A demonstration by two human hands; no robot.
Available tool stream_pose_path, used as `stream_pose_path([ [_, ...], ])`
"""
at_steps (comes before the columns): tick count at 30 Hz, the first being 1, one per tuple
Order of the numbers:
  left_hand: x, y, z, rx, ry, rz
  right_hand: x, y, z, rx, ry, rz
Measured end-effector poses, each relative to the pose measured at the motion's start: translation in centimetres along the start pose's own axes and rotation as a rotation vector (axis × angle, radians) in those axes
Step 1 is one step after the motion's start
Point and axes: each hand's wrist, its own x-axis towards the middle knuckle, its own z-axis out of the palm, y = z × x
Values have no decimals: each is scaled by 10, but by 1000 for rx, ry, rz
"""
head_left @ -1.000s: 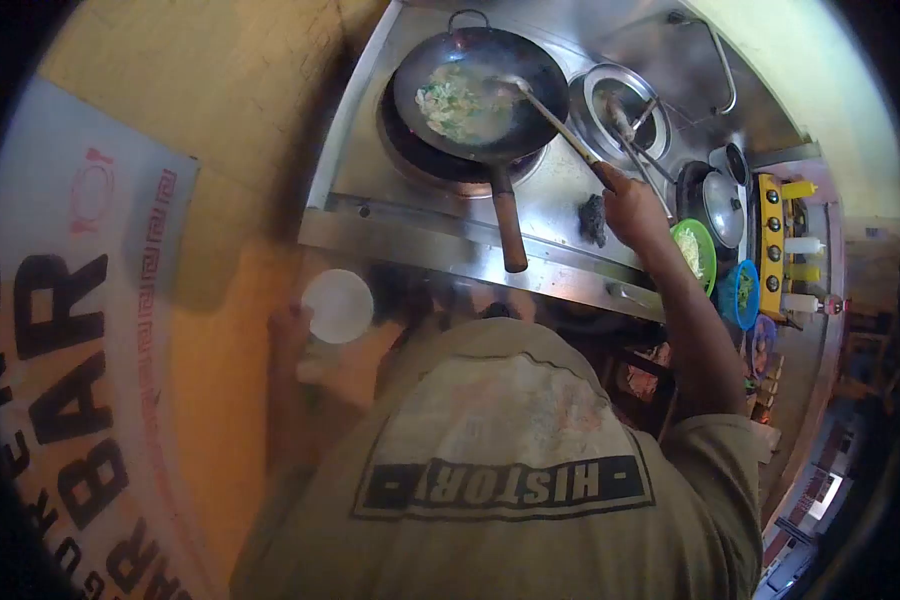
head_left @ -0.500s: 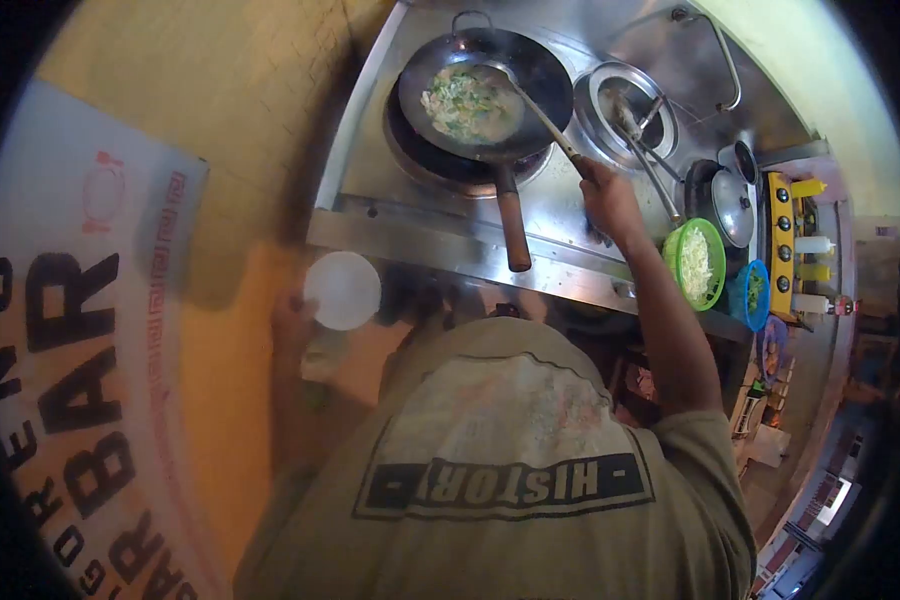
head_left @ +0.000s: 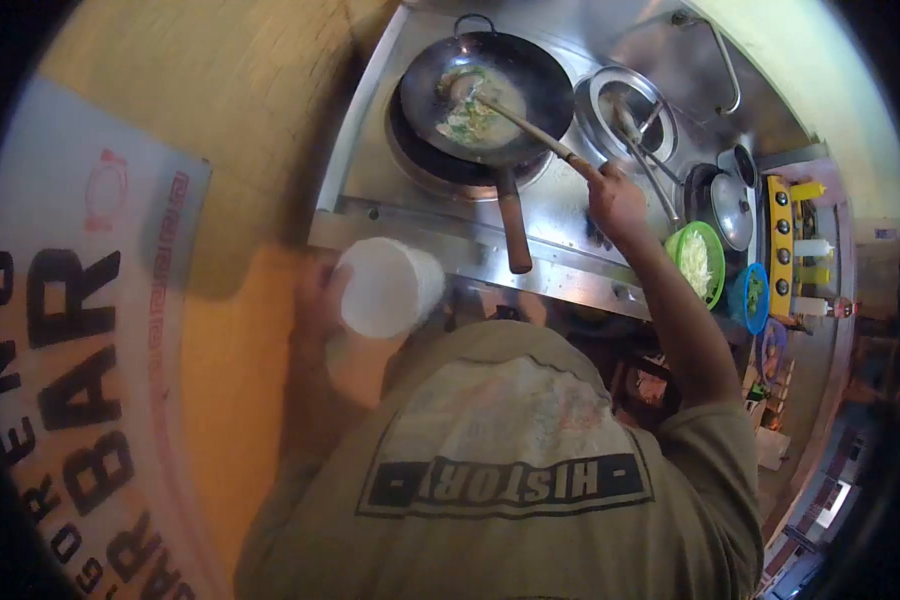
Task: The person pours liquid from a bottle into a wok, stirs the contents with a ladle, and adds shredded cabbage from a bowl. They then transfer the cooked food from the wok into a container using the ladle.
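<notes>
Located at upper centre of the frame: wok [head_left: 548, 85], over burner [head_left: 412, 160], containing wet food [head_left: 480, 128]. Dips ladle [head_left: 538, 132] into food, fingers of right hand [head_left: 618, 205] wrapped round the shaft. Pinches white tub [head_left: 385, 290] at centre left with blurred left hand [head_left: 312, 290]. Judged as stirring; calls next for strokes inside the rim.

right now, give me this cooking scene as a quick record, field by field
left hand: on the side of a white tub, blurred and in shadow
right hand: gripping the handle of a ladle
ladle head: down in the food
wok: on the stove, long handle pointing toward the person
food: green and pale pieces, wet-looking
beyond the right hand: green basket of pale shreds, blue basket with greens
</notes>
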Motion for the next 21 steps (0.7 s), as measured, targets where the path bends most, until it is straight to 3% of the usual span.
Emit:
stream_pose_path([
  [1,5,2,5,-2,5,-1,0,3,0,-1,0,-5],
  [3,16,6,18,-129,-149,32,-3,8,2,280,61,145],
  [5,32,11,47,-406,-413,-11,-3,11,-10,440,53,193],
  [7,48,10,82,-383,-523,-53,-4,22,-13,602,46,245],
  [9,59,3,108,-505,-723,-314,-6,44,-13,710,45,244],
  [10,58,11,119,-506,-729,-311,-12,43,-26,821,65,217],
  [12,50,35,137,-730,-926,-473,-23,56,-33,765,62,224],
  [13,48,31,152,-732,-931,-471,-30,61,-36,715,50,229],
  [17,45,-24,228,-1134,-1018,-402,-52,47,-64,613,-156,436],
  [19,52,-38,235,-1242,-1034,-386,-63,47,-52,668,-120,415],
  [21,58,-48,232,-667,-829,75,-67,50,-44,722,-95,393],
])
